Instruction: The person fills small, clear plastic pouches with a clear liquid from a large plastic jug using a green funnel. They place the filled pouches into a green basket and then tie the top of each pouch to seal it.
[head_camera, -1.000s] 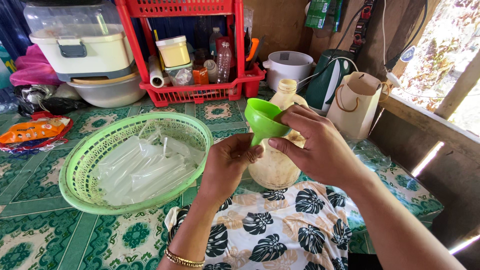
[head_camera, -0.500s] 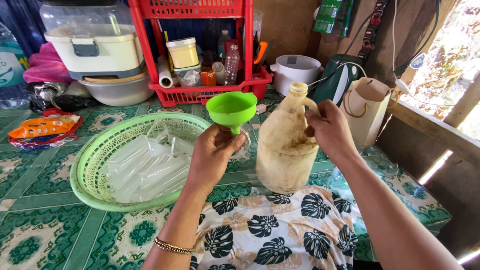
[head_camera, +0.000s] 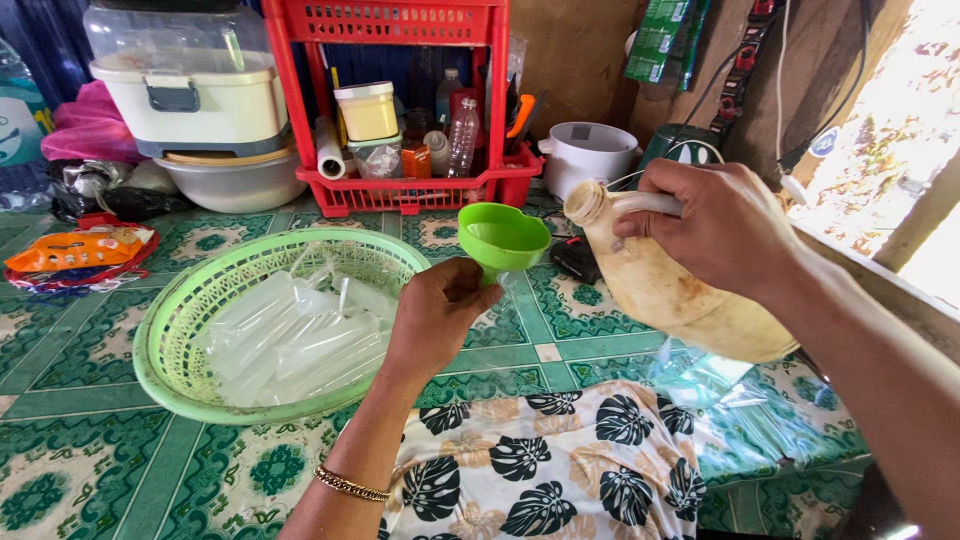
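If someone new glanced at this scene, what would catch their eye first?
At centre, the left hand holds a bright green funnel, while the right hand tips a cream jug toward it. To the left sits a green basket of clear plastic tubes.

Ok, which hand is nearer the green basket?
Left. The left hand holds the funnel right beside the green basket rim; the right hand grips the jug farther off to the right.

Green basket (head_camera: 170, 340) holds clear plastic tubes (head_camera: 290, 335). Red rack (head_camera: 400, 190) with bottles behind it. White pot (head_camera: 585, 155) right, lidded container (head_camera: 190, 95) left.
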